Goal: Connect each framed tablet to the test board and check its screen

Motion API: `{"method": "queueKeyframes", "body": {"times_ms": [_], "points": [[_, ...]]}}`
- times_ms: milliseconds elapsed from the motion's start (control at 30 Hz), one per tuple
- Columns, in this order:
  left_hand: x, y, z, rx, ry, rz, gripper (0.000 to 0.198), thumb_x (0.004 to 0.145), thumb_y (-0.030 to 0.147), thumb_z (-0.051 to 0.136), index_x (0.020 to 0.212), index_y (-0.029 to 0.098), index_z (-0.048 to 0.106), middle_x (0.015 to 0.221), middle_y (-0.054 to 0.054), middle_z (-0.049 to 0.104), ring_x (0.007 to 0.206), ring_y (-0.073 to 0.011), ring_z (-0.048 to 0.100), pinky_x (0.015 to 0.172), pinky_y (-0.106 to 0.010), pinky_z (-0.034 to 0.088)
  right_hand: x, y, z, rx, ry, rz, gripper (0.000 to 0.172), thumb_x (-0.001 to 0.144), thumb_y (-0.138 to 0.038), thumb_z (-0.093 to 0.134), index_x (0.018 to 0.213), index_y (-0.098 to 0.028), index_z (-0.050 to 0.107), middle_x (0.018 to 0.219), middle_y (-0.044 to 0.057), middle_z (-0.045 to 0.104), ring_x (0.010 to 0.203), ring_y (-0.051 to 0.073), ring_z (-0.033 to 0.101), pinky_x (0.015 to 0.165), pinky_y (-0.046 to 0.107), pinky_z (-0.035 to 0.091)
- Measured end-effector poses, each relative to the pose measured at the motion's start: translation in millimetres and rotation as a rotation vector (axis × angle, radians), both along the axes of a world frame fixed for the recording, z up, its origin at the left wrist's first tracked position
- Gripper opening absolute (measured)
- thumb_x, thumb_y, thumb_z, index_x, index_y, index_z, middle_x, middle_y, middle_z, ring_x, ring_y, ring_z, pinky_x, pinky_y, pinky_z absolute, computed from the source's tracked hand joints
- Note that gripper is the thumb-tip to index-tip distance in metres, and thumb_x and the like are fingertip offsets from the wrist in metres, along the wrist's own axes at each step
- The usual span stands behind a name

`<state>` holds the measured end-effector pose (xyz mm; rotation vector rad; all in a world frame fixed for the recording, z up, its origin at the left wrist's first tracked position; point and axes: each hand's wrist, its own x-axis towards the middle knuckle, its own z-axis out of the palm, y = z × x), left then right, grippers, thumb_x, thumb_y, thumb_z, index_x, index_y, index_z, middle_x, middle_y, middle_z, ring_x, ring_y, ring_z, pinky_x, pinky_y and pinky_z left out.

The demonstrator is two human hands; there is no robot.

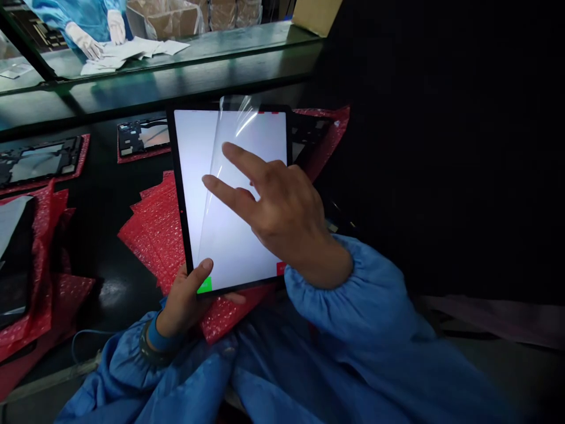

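My left hand [183, 297] grips the lower left corner of a black-framed tablet [189, 176], with the thumb over its front and the fingers beneath. The lit screen shows a green patch at the lower left and a red patch at the lower right. A clear plastic film [238, 132] lies over the screen and curls up past the top edge. My right hand [286, 212] hovers over the tablet, its index and middle fingers spread apart and reaching onto the film. It holds nothing.
Red bubble wrap [154, 235] lies under the tablet on a dark bench. Black device frames [143, 138] rest on more wrap at the back. Beyond a glass-topped shelf [185, 47], a co-worker's gloved hands [83, 41] sort white sheets [132, 53]. Cardboard boxes [172, 17] stand behind.
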<state>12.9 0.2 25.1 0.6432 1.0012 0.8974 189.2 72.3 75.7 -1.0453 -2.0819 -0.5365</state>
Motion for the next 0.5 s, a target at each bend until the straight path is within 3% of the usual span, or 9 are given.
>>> {"method": "queueKeyframes", "body": {"times_ms": [133,233,300,400,500], "points": [[0.1,0.7,5.9,0.038,-0.018,-0.06,0.068,0.059,0.055,0.087,0.111,0.014,0.073,0.099,-0.012,0.079,0.103,-0.0401,0.072,0.083,-0.047,0.064,-0.1,-3.5,13.7,-0.134,0.043,0.035,0.027,0.101,-0.014,0.048,0.117,-0.028,0.065,0.144,-0.002,0.06,0.125,0.023,0.063,0.106,0.047,0.052],[-0.9,-1.0,-0.3,0.054,-0.046,-0.083,0.068,0.061,0.053,0.087,0.113,0.014,0.072,0.098,-0.013,0.079,0.106,-0.0408,0.071,0.077,-0.047,0.065,4.1,-33.5,19.3,-0.13,0.041,0.066,0.025,0.097,-0.01,0.052,0.107,-0.026,0.067,0.14,-0.001,0.063,0.138,0.026,0.053,0.118,0.049,0.042],[-2.9,-3.6,-8.2,0.085,-0.051,-0.067,0.06,0.066,0.05,0.085,0.112,0.014,0.072,0.098,-0.012,0.079,0.111,-0.0382,0.069,0.086,-0.046,0.062,8.1,-62.5,18.5,-0.141,0.0,0.13,0.017,0.093,-0.009,0.057,0.096,-0.022,0.068,0.134,0.003,0.067,0.138,0.027,0.052,0.122,0.048,0.038],[-8.2,-7.6,-18.2,0.169,0.07,-0.003,0.051,0.072,0.045,0.082,0.111,0.014,0.073,0.096,-0.008,0.079,0.109,-0.032,0.07,0.097,-0.04,0.056,13.6,-104.8,13.2,-0.341,-0.109,0.273,0.014,0.092,-0.012,0.057,0.086,-0.017,0.068,0.125,0.01,0.071,0.131,0.03,0.059,0.119,0.051,0.042],[-14.2,-8.6,-20.6,0.234,0.321,0.001,0.058,0.068,0.051,0.083,0.109,0.012,0.074,0.093,-0.011,0.079,0.093,-0.0299,0.074,0.087,-0.037,0.059,17.7,-130.4,7.5,-0.583,-0.116,0.361,0.018,0.097,-0.021,0.055,0.09,-0.016,0.07,0.123,0.007,0.073,0.125,0.026,0.064,0.115,0.044,0.048]]}}
